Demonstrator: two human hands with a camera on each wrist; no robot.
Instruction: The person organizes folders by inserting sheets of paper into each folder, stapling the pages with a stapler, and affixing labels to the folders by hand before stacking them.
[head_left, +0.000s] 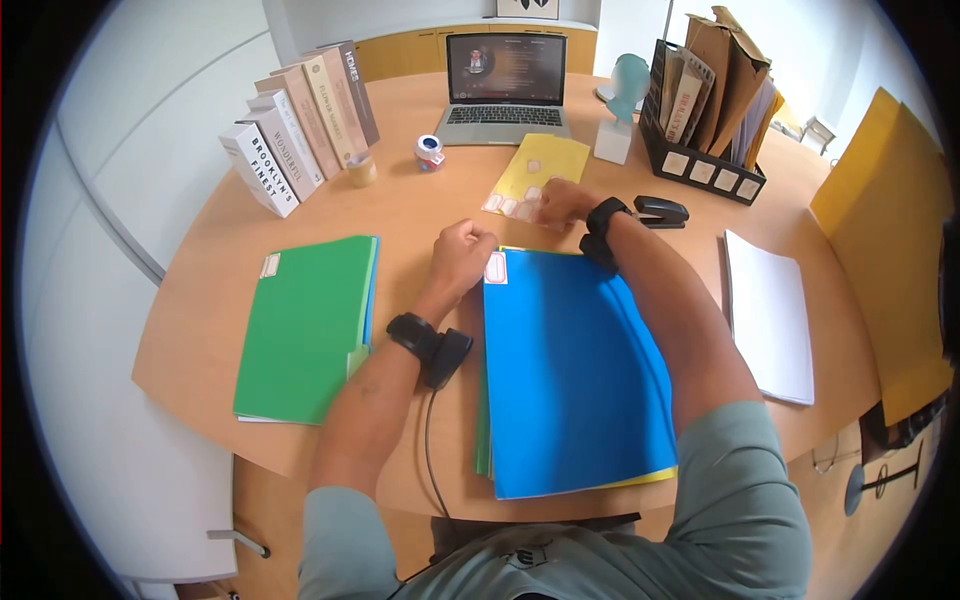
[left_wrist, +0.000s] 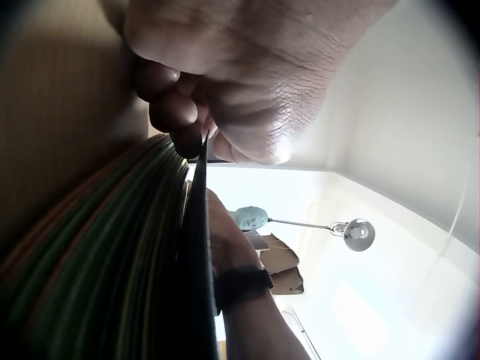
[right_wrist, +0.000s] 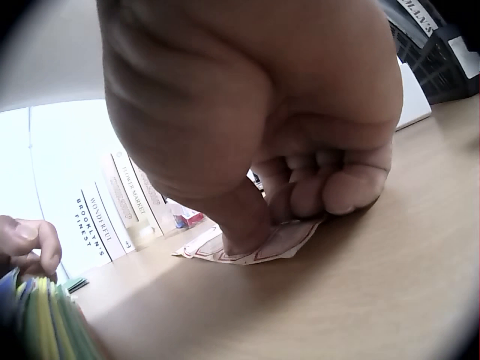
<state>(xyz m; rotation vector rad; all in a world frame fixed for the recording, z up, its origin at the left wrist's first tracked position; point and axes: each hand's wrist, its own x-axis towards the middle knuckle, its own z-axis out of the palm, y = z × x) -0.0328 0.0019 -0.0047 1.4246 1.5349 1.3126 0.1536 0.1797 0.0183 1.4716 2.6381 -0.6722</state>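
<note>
– Are the hands held together or apart?

– Apart. The blue folder is pinched at its far left corner by the left hand; beyond the folder's far edge, the label sheet is pinched by the right hand.

– Is a single label caught there?

– That cannot be told. In the right wrist view the thumb is seen set on the sheet, with the fingers curled beside it.

– How is the sheet laid?

– Just past the blue folder, not touching it, its long axis pointed away from the folder and slanted somewhat to the right.

– And which hand is nearer to what?

– The sheet is touched by the right hand alone. The folder's corner label is neighboured by the left; from the right hand, that corner is found leftward and closer to the body.
</note>
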